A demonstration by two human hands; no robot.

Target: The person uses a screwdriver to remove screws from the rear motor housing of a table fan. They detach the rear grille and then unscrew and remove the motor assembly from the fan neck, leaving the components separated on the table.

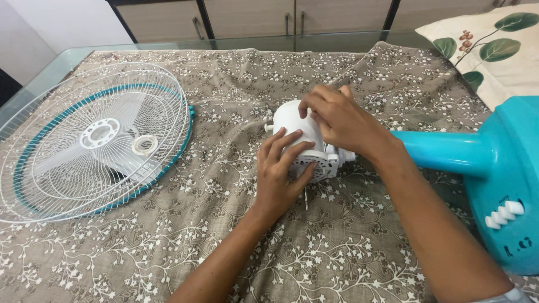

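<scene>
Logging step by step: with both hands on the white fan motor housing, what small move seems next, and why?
Probably the right hand works on the top rear of the white motor housing, while the left hand steadies it: the left grips its front by the vented face, and the right's fingers are curled at the back.

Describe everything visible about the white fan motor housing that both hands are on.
The white motor housing looks like glossy plastic: a rounded dome with a vented, grille-like face and a thin metal shaft below. It lies on its side on the floral tablecloth, at the end of the teal fan neck. The left hand cups it; the right hand rests on top.
</scene>
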